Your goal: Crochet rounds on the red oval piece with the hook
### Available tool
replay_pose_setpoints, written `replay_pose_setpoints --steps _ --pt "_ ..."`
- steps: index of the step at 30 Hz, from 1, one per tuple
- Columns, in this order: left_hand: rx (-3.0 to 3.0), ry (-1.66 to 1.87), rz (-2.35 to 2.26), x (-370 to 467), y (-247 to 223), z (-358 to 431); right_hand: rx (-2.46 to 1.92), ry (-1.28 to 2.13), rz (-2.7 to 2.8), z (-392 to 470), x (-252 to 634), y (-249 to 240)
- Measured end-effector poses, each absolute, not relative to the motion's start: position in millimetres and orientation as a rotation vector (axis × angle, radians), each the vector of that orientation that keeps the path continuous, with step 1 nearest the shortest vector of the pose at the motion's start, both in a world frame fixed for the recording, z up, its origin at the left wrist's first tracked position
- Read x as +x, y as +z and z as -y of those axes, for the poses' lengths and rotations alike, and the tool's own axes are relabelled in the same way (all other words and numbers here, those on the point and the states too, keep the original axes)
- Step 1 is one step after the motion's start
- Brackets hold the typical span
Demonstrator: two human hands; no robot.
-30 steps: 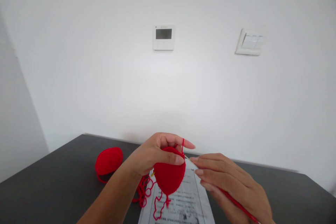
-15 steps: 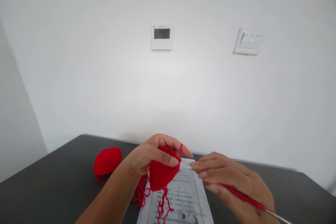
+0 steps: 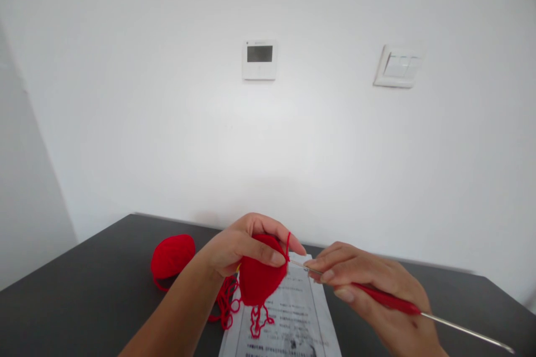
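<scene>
A single head-worn camera looks forward and only slightly down, so a white wall [image 3: 268, 139] fills most of the picture and the dark tabletop [image 3: 84, 295] takes the bottom strip. It sits close above the person's left hand [image 3: 240, 248] and right hand [image 3: 372, 290], which enter from the near edge. There is no second view to share the scene with.
</scene>
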State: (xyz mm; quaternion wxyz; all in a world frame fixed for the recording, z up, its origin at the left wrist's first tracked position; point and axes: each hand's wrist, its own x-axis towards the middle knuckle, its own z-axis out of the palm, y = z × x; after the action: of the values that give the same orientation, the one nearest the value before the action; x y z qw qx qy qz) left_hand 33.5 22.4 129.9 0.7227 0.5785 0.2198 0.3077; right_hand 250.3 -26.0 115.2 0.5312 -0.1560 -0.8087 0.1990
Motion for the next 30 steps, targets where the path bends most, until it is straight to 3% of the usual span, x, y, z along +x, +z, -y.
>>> replay_pose_setpoints --steps 8,18,30 --pt "1.391 0.771 -0.562 35 125 -21 -0.378 0.455 1.881 24 248 107" --pt "1.458 0.849 -0.638 43 130 -12 -0.429 -0.004 2.039 19 245 109" --pt "1.436 0.954 -0.750 48 131 -9 -0.485 0.063 1.996 19 248 109"
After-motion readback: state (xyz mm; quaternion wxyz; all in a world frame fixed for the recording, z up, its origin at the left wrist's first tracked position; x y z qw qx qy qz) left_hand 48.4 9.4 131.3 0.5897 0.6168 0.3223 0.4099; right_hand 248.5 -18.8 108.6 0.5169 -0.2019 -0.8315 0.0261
